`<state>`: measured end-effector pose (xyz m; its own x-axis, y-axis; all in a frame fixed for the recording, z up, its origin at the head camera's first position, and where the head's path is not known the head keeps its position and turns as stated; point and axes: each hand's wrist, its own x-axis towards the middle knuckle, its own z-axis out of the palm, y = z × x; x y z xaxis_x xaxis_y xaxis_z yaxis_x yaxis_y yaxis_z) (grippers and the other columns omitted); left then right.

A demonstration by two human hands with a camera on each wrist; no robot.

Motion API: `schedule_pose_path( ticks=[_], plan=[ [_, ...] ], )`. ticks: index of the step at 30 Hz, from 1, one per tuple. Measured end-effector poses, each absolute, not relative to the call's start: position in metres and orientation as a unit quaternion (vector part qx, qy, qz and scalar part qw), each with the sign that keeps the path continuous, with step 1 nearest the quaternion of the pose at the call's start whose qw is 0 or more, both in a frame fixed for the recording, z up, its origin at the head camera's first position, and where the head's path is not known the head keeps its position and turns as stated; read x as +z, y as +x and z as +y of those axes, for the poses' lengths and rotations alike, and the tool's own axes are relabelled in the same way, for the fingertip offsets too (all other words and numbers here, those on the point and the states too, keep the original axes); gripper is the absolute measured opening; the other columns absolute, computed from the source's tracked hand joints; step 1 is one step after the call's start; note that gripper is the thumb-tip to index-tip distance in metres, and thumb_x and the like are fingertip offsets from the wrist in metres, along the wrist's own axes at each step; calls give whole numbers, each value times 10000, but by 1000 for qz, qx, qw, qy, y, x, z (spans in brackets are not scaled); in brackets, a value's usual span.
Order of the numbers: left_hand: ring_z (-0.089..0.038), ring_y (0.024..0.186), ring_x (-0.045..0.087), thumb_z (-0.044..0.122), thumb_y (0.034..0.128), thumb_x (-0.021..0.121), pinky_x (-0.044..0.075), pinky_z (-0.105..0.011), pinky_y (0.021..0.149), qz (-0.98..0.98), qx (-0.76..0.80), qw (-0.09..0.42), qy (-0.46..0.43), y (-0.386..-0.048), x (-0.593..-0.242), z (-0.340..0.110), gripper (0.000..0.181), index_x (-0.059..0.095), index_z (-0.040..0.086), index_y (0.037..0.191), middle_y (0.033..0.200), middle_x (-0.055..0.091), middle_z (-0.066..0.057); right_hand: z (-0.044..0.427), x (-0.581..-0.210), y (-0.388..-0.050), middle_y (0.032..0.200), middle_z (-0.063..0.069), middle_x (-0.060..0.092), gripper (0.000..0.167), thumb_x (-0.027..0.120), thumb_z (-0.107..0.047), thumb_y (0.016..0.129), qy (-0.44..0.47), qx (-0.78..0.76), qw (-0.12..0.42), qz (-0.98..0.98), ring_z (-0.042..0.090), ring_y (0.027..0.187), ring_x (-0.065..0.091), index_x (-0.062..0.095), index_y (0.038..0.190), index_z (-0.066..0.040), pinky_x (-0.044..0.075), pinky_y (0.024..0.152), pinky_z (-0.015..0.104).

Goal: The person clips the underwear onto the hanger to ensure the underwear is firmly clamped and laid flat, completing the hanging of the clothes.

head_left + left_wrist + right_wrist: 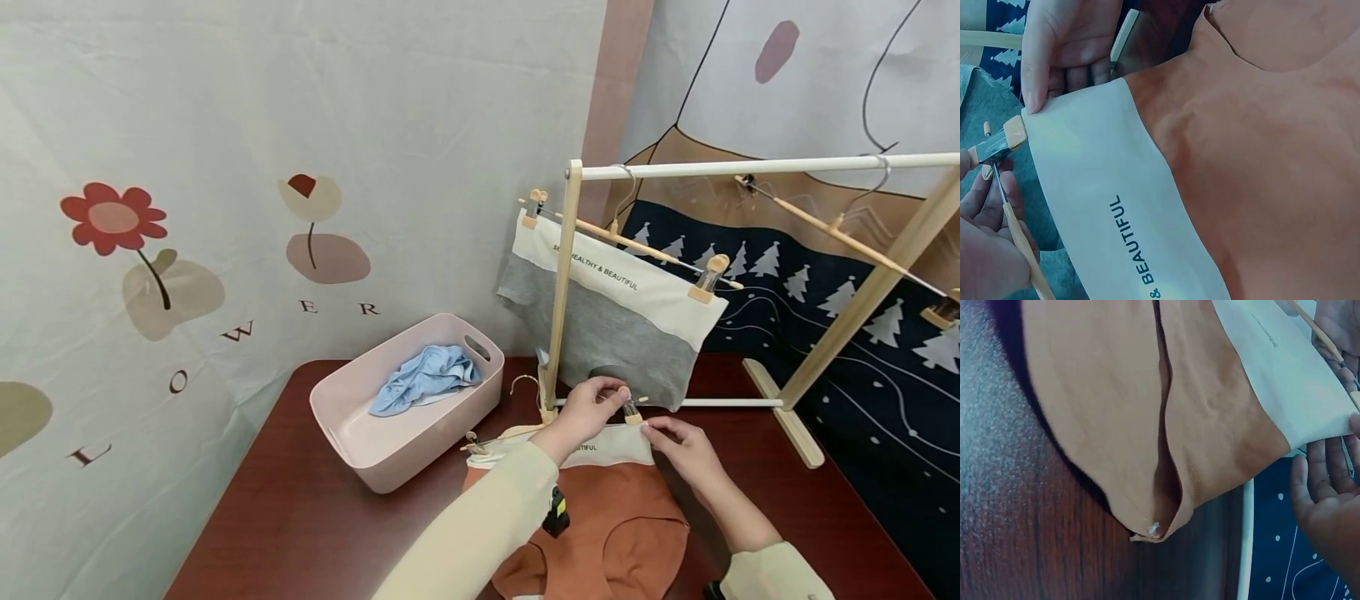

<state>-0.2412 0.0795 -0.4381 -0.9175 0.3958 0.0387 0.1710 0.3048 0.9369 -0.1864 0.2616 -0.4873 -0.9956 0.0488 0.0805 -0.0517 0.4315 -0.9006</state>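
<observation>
Orange-brown briefs point(600, 517) with a white waistband point(1104, 162) lie along a hanger at the table's front. My left hand point(588, 412) pinches the hanger's right clip point(632, 411); in the left wrist view that clip point(1015, 131) is at the waistband's edge, and whether its jaws bite the cloth I cannot tell. The waistband's right corner is pinched between thumb and fingers of my right hand point(686, 450), also seen in the right wrist view point(1335, 494). The hanger's left clip point(474, 446) is at the other end of the waistband.
Behind the hands stands a rack with a white top rail point(750, 167). Grey and white briefs point(622, 317) hang from it by two clips, and an empty hanger point(840, 229) hangs further right. A pink basket point(405, 442) with blue cloth point(427, 379) stands left on the table point(277, 492).
</observation>
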Motion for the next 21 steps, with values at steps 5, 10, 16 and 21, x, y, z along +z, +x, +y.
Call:
schedule_pose_path(
  ticks=[5,10,16,21],
  plan=[
    [-112,995,615,337,959,538,490,-228,809,817,543,94,168,-240,-438,82,319,656,135,1177,1099,672,-1,262,-484,-185,932,-102,660,305,638,-249,909,5,532,72,-844,-52,833,552,666,1062,14,471,720,172],
    [-117,1019,616,342,966,524,487,-234,832,829,530,78,160,-240,-439,84,316,671,142,1163,1125,672,8,261,-483,-185,875,-145,640,236,647,-204,903,17,521,88,-849,-46,813,550,680,1018,-1,463,707,166],
    [-112,975,623,344,959,539,489,-220,769,821,542,78,164,-240,-439,83,300,650,152,1160,1058,677,7,261,-484,-186,859,-231,603,198,645,-153,900,16,526,85,-846,-57,821,550,677,1003,13,459,718,154],
    [-148,1003,633,364,964,519,500,-247,769,815,548,100,160,-238,-438,82,321,610,165,1200,1095,680,-27,261,-485,-186,868,-229,604,196,640,-151,904,9,528,83,-845,-63,828,545,676,1005,13,456,720,150]
  ],
)
